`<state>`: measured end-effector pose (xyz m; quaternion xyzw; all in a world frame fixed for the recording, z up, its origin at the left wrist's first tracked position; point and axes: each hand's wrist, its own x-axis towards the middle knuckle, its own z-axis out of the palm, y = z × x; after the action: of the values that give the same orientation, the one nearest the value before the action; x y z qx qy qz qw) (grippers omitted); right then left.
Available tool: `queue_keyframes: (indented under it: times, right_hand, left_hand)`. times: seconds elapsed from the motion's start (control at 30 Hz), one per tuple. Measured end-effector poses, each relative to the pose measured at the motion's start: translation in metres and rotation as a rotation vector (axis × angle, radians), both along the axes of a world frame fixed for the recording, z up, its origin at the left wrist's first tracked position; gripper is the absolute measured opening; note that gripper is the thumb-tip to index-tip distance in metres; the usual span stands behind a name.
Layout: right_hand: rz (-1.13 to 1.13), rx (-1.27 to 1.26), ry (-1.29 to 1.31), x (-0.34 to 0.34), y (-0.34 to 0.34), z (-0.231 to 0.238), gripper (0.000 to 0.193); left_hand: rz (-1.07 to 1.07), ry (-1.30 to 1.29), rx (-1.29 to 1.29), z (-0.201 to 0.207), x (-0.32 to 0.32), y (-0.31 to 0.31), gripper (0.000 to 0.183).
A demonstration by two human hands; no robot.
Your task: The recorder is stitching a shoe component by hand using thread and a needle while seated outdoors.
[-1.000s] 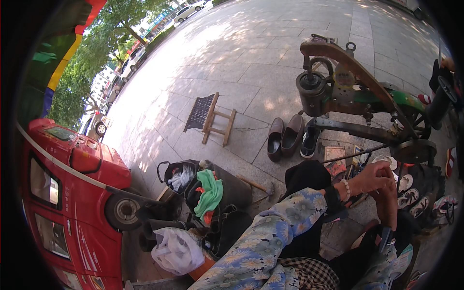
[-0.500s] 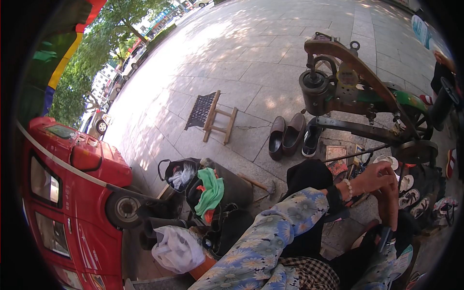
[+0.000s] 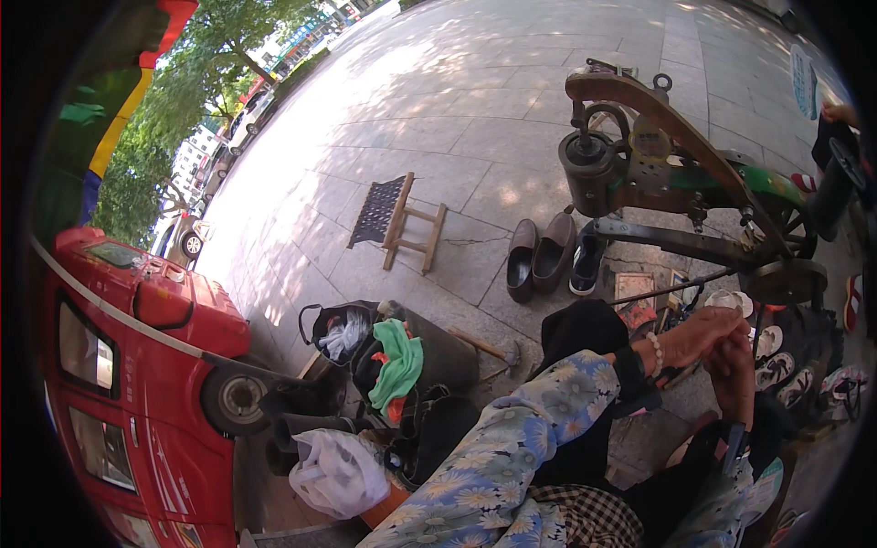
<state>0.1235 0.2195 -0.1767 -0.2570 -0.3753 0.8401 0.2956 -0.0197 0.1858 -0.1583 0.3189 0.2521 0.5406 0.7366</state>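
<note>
My left hand (image 3: 702,338), with a pale beaded bracelet and a dark band at the wrist, is stretched out above my lap. My right hand (image 3: 733,367) meets it from below, fingertips against fingertips. The fingers of both are pinched together; whatever sits between them is too small to make out. Just beyond them stands a hand-cranked shoe-stitching machine (image 3: 676,187), with its wheel (image 3: 781,279) closest to my hands. Sandals (image 3: 769,342) lie on the ground to the right of my fingers.
Brown loafers (image 3: 554,251) and a dark sneaker (image 3: 587,260) stand left of the machine. A hammer (image 3: 493,347) rests beside a dark bag topped with a green cloth (image 3: 396,361). Farther off is a folding stool (image 3: 402,222); a red vehicle (image 3: 155,384) fills the left. Another person's hand (image 3: 839,113) shows at far right.
My right hand has shifted slightly left and its fingertips have turned up to meet my left fingers. My left hand has dipped a little. The surroundings stay the same.
</note>
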Motion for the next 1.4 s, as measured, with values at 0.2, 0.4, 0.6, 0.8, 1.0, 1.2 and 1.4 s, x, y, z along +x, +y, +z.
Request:
queue_keyframes:
  times: [0.2,0.4,0.6,0.8,1.0,1.2,1.4]
  right_hand:
    - [0.011,0.107,-0.124,-0.002,-0.004,0.016,0.041]
    - [-0.023,0.137,-0.116,-0.004,-0.004,0.012,0.055]
    - [0.056,0.106,-0.053,0.004,-0.002,0.014,0.058]
    - [-0.024,0.171,-0.125,-0.005,-0.008,0.018,0.052]
    - [-0.001,0.192,-0.153,0.0,-0.006,0.019,0.045]
    - [-0.023,0.202,-0.169,-0.003,-0.01,0.024,0.039]
    - [-0.048,0.208,-0.195,0.001,-0.01,0.016,0.038]
  left_hand:
    - [-0.056,0.072,0.091,-0.002,-0.005,0.0,0.049]
    - [-0.065,0.196,0.185,0.006,-0.008,-0.002,0.053]
    - [-0.134,0.072,0.085,0.01,-0.009,-0.006,0.053]
    - [-0.12,0.184,0.175,0.011,-0.012,-0.006,0.056]
    - [-0.138,0.179,0.148,0.011,-0.01,-0.007,0.057]
    - [-0.143,0.17,0.139,0.008,-0.011,-0.006,0.054]
    - [-0.148,0.101,0.159,0.007,-0.009,-0.006,0.048]
